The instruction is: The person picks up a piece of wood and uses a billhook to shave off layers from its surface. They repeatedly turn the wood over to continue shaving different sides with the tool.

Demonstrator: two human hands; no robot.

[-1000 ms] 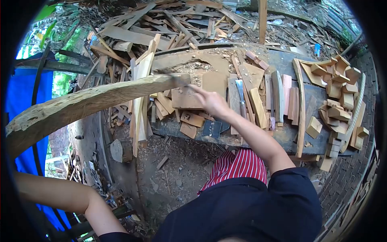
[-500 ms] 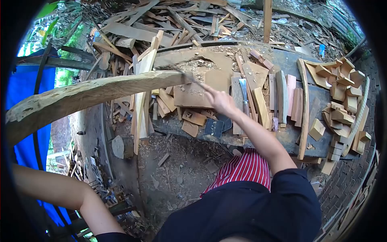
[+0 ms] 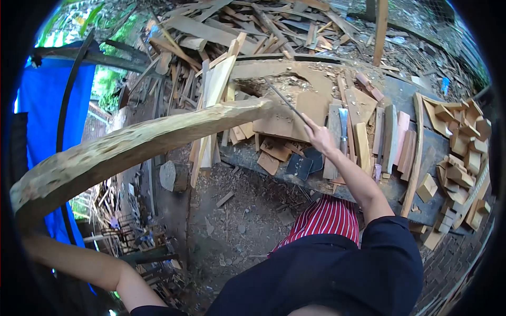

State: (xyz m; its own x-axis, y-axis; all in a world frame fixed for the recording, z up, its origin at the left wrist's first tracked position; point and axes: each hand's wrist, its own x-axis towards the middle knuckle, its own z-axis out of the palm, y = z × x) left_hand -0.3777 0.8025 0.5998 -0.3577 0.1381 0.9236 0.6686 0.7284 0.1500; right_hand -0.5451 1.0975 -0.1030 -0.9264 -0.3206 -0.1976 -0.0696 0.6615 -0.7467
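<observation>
My right hand [image 3: 320, 138] is closed around the handle of a machete [image 3: 285, 96], seen nearly edge-on, its long thin dark blade slanting up and left. The blade is just beyond the narrow end of a long, curved, rough-hewn timber [image 3: 142, 134]. This timber runs from the left edge to above the workbench, its end lying over a brown block [image 3: 311, 108]. My left forearm [image 3: 79, 262] reaches to the dark left rim, below the timber's thick end; the left hand itself is beyond the visible picture.
On the workbench [image 3: 429, 137] lie a chisel [image 3: 343, 129], loose wood strips and shavings. Cut wood blocks [image 3: 466, 150] crowd its right end. Scrap wood [image 3: 226, 26] is heaped behind. A blue sheet [image 3: 50, 113] hangs at left. Chips litter the ground [image 3: 232, 210].
The machete has gone from the timber's end, where it was blurred, to raised and apart from it. The whole view has shifted, so things appear farther right.
</observation>
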